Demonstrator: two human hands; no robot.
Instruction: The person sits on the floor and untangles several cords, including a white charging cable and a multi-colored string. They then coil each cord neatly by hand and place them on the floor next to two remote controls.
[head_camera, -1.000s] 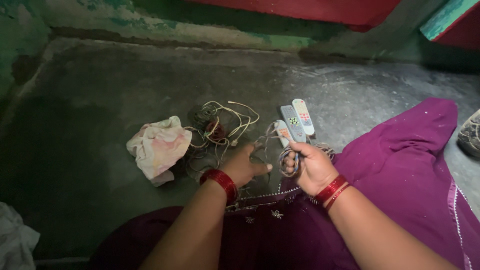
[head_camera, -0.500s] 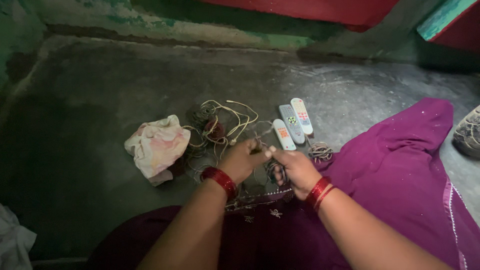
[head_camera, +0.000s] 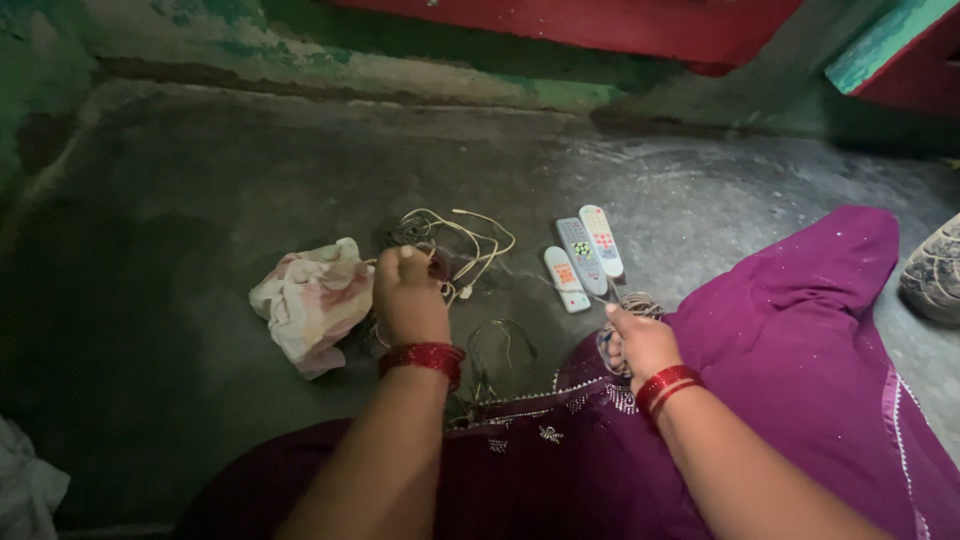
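Left hand (head_camera: 410, 300), frame centre: fingers closed on the wire tangle (head_camera: 455, 245), beside the cloth (head_camera: 312, 300). Right hand (head_camera: 640, 345): fingers curled round a wire coil (head_camera: 635, 303), below three remotes (head_camera: 583, 255).

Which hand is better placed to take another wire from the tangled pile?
Probably the left hand: it already rests on the tangled wires. The right hand is apart, beside a small wire coil near the remotes.
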